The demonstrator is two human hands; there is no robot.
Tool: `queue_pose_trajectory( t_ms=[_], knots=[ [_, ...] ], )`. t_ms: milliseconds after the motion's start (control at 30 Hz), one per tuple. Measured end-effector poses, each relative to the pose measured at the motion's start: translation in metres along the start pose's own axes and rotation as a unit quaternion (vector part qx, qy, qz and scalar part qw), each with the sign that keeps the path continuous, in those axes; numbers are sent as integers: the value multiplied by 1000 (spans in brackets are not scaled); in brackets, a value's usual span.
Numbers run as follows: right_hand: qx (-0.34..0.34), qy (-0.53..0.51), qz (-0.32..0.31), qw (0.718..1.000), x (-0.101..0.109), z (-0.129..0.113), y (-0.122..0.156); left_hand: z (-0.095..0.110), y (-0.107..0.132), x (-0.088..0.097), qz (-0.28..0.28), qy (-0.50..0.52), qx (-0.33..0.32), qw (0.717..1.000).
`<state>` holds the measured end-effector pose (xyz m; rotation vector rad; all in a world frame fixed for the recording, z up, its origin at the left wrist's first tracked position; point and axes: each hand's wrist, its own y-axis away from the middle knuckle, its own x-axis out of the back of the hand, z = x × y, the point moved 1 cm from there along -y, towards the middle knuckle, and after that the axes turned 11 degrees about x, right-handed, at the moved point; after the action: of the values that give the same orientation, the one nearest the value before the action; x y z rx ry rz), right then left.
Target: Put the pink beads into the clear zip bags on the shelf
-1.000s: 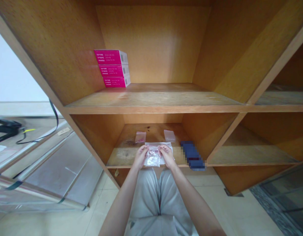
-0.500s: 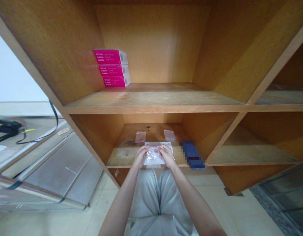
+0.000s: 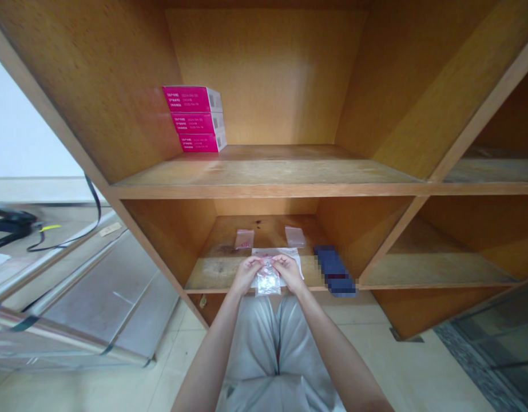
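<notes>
Since the earlier frame the two hands have drawn closer, and the clear plastic bag now hangs narrower and lower. The left hand and right hand pinch its top edge, with the fingers of each hand clamped on the plastic and the two hands just apart. The bag sits above a white sheet, near the front edge of the lower shelf, about midway along it. Two small zip bags lie towards the back. A blurred blue object lies by the right wall, reaching the front edge. Three stacked pink boxes stand on the upper shelf against its left wall.
</notes>
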<state>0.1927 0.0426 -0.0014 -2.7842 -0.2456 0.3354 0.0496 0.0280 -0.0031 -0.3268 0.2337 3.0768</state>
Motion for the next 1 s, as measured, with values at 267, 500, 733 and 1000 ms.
queue_pose_trajectory(
  t_ms=[267,500,733,1000],
  knots=[
    [6,24,-2,1000,2,1,0,-1,-1,0,3,2,-14,1000],
    [15,25,-11,1000,1,2,0,0,0,-4,-14,-36,0,999],
    [27,18,-26,999,-2,3,0,1,-1,-1,-3,-71,-13,997],
    [33,35,-31,998,0,10,-1,1,0,-2,-11,-77,-16,997]
  ],
)
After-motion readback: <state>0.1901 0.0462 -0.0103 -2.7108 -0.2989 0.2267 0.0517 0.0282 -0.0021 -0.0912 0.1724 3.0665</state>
